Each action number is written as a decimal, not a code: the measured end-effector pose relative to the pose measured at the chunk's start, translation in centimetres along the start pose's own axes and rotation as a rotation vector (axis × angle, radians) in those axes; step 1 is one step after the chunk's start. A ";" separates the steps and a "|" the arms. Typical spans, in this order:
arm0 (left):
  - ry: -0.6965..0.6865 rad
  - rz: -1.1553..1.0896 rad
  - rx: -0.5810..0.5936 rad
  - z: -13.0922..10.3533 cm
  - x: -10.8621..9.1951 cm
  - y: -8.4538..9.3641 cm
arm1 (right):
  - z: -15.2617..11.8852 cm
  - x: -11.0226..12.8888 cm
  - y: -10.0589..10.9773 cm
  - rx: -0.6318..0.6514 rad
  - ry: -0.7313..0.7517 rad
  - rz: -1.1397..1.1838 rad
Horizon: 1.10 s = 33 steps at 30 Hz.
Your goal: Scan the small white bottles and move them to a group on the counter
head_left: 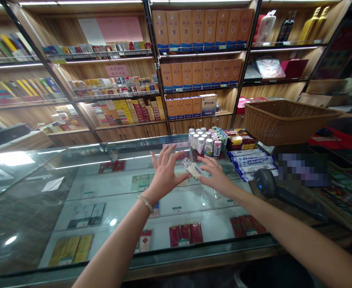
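Above the glass counter (pixel 98 208), a small clear bottle of pale pieces (pixel 193 169) is tilted, its cap end toward the upper left. My right hand (pixel 216 173) has it between thumb and fingers at its right side. My left hand (pixel 165 170), wearing a beaded bracelet, is raised with fingers spread. Its thumb tip reaches the bottle's lower left edge; whether it presses there I cannot tell. Just behind the hands, a cluster of similar small bottles (pixel 200 141) stands on the counter.
Blue-and-white packets (pixel 252 162) and red-and-yellow packets (pixel 240 139) lie right of the bottles. A handheld scanner (pixel 265 183) rests near my right forearm, with a wicker basket (pixel 286 120) behind. Boxes fill the wall shelves (pixel 124 94); packs lie under the glass.
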State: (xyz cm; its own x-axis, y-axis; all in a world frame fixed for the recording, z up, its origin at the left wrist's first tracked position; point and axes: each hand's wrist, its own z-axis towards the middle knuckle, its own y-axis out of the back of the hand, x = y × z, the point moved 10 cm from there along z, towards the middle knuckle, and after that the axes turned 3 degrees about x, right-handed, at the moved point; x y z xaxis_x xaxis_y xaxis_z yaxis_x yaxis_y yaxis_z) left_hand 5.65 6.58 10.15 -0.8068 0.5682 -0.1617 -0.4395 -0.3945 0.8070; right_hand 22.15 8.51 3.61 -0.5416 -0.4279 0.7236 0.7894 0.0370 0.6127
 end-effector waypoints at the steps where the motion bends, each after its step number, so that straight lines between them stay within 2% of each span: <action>1: 0.026 -0.012 -0.042 0.0 0.1 0.3 | 0.1 -0.4 0.0 -0.011 -0.018 0.047; 5: 0.067 0.000 -0.136 -0.3 -0.7 0.6 | 0.0 -1.5 0.1 -0.060 -0.084 0.288; 8: 0.027 0.049 -0.120 -0.5 -2.0 0.0 | -0.1 -1.6 0.2 -0.075 -0.109 0.392; 11: 0.008 0.089 -0.102 -0.7 -2.8 -0.8 | -0.2 -1.5 0.1 -0.074 -0.116 0.401; 17: 0.003 0.115 -0.133 -1.1 -3.3 -1.3 | -0.4 -0.9 0.2 -0.117 -0.087 0.192; 23: -0.015 0.110 -0.135 -1.2 -3.0 -1.1 | -0.9 1.1 0.5 -0.167 -0.007 -0.065; 29: -0.047 0.030 -0.007 -0.8 -2.2 -1.7 | -1.0 2.5 0.5 -0.119 0.084 -0.260; 33: -0.098 -0.035 0.119 -0.6 -1.6 -2.3 | -0.2 2.6 2.5 -0.092 0.110 -0.338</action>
State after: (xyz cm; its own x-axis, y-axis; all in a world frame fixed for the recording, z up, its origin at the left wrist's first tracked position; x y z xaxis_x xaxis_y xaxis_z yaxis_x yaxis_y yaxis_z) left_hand 7.67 6.16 8.20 -0.7467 0.6504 -0.1396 -0.4125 -0.2880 0.8643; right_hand 22.79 7.32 6.95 -0.7462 -0.4963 0.4436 0.5965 -0.2027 0.7766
